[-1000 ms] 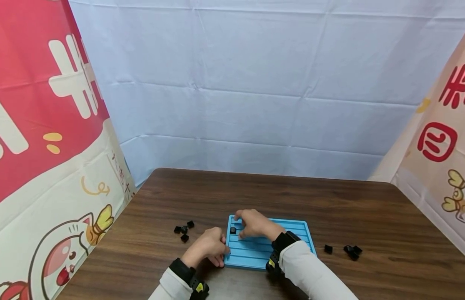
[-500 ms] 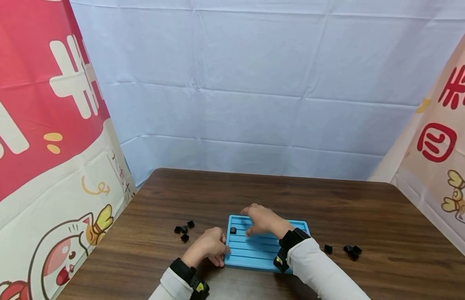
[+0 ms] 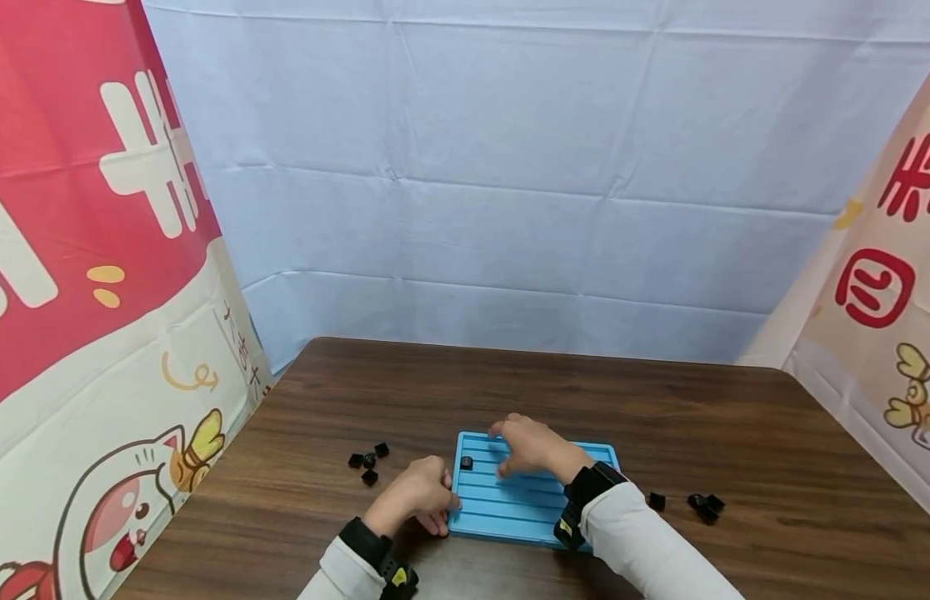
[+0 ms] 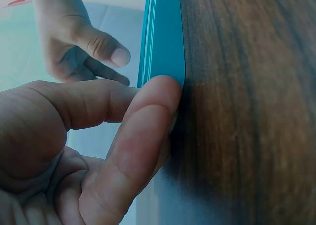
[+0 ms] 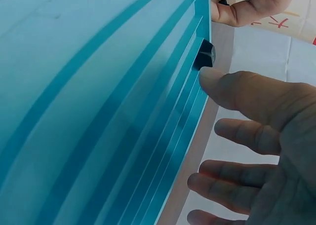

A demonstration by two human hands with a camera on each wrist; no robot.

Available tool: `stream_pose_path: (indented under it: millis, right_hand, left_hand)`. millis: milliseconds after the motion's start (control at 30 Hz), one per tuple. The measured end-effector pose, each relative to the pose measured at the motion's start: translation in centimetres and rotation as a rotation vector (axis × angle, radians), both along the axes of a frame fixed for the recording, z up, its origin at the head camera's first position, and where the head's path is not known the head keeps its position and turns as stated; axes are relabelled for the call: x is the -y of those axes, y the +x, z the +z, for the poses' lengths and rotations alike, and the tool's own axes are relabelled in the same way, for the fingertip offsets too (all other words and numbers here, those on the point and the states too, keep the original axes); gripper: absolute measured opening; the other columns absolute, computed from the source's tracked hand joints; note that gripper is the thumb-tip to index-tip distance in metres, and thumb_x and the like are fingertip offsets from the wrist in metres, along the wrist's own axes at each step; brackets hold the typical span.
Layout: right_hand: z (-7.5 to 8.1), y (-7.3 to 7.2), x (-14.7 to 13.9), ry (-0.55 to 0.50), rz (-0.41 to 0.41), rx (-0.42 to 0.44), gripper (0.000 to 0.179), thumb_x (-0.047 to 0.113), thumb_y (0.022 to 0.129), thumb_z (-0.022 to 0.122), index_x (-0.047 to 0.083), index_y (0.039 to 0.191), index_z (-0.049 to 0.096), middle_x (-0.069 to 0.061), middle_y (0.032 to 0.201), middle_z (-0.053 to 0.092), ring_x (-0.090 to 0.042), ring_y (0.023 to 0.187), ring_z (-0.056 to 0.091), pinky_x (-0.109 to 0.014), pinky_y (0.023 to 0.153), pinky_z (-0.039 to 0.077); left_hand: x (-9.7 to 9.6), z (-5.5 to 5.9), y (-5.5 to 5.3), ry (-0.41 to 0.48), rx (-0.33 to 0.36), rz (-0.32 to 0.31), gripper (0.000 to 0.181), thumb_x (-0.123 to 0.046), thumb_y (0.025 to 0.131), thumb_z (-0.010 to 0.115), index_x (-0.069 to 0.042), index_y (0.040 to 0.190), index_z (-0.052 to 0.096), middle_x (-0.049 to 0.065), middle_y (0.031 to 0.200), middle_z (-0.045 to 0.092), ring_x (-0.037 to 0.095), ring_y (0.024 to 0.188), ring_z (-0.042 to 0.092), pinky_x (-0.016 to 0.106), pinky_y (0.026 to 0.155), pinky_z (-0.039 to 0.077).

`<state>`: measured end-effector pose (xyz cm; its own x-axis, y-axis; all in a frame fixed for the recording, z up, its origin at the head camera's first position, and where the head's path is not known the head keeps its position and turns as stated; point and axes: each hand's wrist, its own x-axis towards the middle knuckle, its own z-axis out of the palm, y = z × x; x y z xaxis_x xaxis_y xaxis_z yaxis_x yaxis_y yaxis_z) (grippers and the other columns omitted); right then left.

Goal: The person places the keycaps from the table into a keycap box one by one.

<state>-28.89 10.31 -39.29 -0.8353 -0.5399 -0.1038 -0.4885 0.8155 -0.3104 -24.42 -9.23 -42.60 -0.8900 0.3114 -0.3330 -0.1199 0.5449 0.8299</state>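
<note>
A blue ridged tray [image 3: 510, 500] lies on the table. One small black keycap-like piece [image 3: 467, 462] sits between its ridges near the far left corner; the right wrist view shows this black piece [image 5: 203, 55] close to the left wall. My left hand [image 3: 422, 493] pinches the tray's left edge near the front corner, thumb and fingertip together on the blue wall [image 4: 165, 32] in the left wrist view. Over the far part of the tray hovers my right hand [image 3: 536, 446], its fingers [image 5: 237, 185] spread and apart, holding nothing.
Several black pieces [image 3: 369, 460] lie in a loose group left of the tray. To its right are a single black piece [image 3: 657, 502] and a small cluster of black pieces [image 3: 707, 507]. Printed and pale blue cloths [image 3: 502, 183] hang around the brown table [image 3: 345, 375].
My right hand has moved right, away from the black piece in the tray, with its fingers loose. My left hand keeps its grip on the tray's edge.
</note>
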Motion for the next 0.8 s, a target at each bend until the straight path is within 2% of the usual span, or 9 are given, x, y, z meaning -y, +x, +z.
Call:
stream_pose_path:
  millis: [333,800]
  right_hand:
    - [-0.4,1.0,-2.0,0.033,0.011,-0.015,0.048,0.017,0.076,0.079,0.004,0.118,0.060,-0.016,0.119,0.053,-0.033,0.110,0.051,-0.046,0.085,0.045]
    - [-0.7,2.5,-5.8,0.022,0.024,-0.041,0.043,0.014,0.075,0.078,0.002,0.113,0.061,-0.018,0.115,0.054,-0.033,0.104,0.054,-0.051,0.082,0.045]
  left_hand:
    - [0.1,0.0,0.2,0.000,-0.011,-0.003,0.021,0.005,0.082,0.065,-0.001,0.077,0.046,0.020,0.060,0.059,0.025,0.046,0.061,0.035,0.044,0.052]
    - [-0.2,0.2,0.2,-0.008,-0.031,0.016,0.019,0.007,0.081,0.064,0.000,0.078,0.047,0.020,0.058,0.059,0.026,0.044,0.060,0.035,0.042,0.051]
